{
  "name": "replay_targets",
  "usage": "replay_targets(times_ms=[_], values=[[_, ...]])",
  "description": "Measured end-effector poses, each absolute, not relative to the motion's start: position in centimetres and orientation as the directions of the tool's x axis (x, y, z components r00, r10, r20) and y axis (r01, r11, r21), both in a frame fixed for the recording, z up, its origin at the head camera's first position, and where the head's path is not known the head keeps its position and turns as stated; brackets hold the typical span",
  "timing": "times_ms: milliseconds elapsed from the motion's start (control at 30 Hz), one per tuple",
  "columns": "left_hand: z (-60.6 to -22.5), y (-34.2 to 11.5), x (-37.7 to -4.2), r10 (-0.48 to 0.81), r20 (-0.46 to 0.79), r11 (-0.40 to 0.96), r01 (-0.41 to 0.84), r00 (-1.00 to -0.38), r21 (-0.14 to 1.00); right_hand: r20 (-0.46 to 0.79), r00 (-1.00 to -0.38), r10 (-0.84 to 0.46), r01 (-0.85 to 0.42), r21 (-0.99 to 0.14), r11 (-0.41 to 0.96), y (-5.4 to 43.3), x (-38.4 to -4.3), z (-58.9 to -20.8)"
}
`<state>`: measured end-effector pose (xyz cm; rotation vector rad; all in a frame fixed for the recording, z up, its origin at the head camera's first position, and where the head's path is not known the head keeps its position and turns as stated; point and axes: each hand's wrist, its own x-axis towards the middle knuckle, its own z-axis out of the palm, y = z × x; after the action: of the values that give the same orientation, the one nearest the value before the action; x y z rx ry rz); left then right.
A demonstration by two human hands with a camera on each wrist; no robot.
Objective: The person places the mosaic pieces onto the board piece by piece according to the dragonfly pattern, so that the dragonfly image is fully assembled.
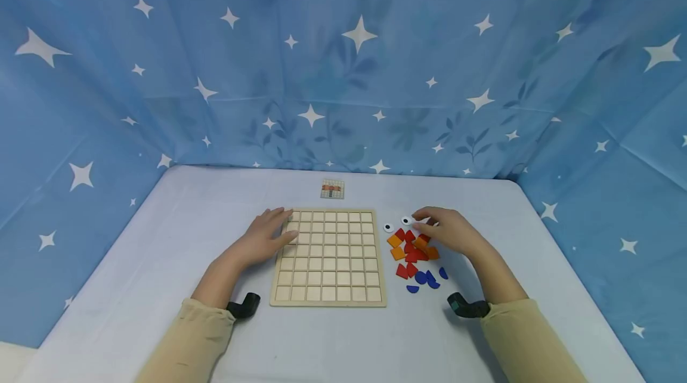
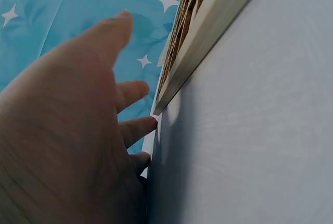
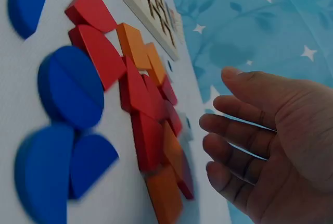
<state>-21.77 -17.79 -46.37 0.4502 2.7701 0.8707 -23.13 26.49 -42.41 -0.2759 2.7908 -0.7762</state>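
A square wooden grid board point(image 1: 328, 304) lies flat on the white table, its cells bare. My left hand point(image 1: 264, 238) is at the board's left edge, fingers spread and fairly straight, with nothing in it; the left wrist view shows the fingertips point(image 2: 139, 126) close to the board's corner. To the right, my right hand point(image 1: 448, 228) hovers over the far end of a pile of coloured pieces, beside a white eye piece point(image 1: 406, 221). Its fingers point(image 3: 237, 130) are loosely bent and hold nothing. Red pieces point(image 1: 411, 256), orange pieces point(image 1: 397, 253) and blue rounded pieces point(image 1: 421, 277) lie below it.
A second eye piece point(image 1: 389, 228) lies between the board and the pile. Behind the board is a small pattern card point(image 1: 333, 189) with a red and orange figure. A blue starry curtain point(image 1: 322, 73) hangs around the table's back and sides.
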Motion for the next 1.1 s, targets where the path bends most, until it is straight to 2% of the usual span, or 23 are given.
replay_targets(times_ms=[100, 333, 800, 1100], values=[[-47.2, -18.2, -21.8, 0.373, -0.068, 0.774, 0.27, -0.925, 0.573, -0.195, -0.944, -0.266, -0.116, -0.557, 0.822, 25.0, -24.6, -43.2], [-48.3, -18.5, -21.9, 0.399, -0.02, 0.799, 0.337, -0.917, 0.499, -0.176, -0.942, -0.284, -0.154, -0.526, 0.836, 22.7, -26.5, -44.6], [-48.3, -18.6, -21.8, 0.407, 0.015, 0.81, 0.368, -0.913, 0.457, -0.189, -0.929, -0.317, -0.181, -0.514, 0.838, 21.1, -26.9, -44.5], [-48.4, -18.7, -21.7, 0.4, -0.011, 0.814, 0.35, -0.916, 0.464, -0.157, -0.913, -0.376, -0.257, -0.495, 0.83, 19.7, -27.0, -43.1]])
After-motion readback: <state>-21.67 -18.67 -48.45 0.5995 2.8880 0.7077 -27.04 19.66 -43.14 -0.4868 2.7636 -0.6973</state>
